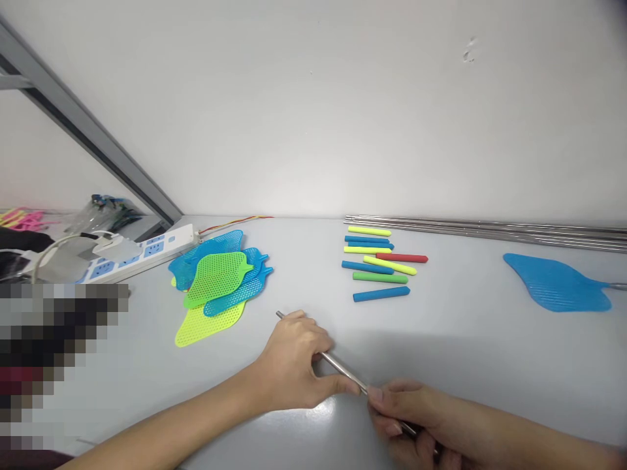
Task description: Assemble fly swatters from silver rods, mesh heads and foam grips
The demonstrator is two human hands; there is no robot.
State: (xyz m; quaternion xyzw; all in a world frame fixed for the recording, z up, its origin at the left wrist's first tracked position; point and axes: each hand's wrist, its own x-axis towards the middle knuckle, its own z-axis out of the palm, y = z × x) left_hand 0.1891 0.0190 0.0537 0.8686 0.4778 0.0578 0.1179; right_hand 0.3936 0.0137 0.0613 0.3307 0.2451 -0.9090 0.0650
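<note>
A thin silvery metal rod [343, 370] slants across the front of the table, held by both hands. My left hand [296, 362] is closed over its upper part, and the grey tip pokes out beyond the fingers. Lower down, my right hand [411, 418] pinches the rod between thumb and fingers; a darker section shows beneath that thumb. Left of my hands lies a pile of perforated fly swatter heads, with a green one [215, 277] on top of blue and yellow ones. Several coloured plastic handle tubes lie beyond my hands, the nearest a blue tube [381, 294].
A bundle of long metal rods [470, 228] lies along the wall at the back right. A blue fly swatter head [558, 284] on a metal stem rests at the right. At the left are a white power strip [147, 251] with cables and a grey metal frame [98, 124].
</note>
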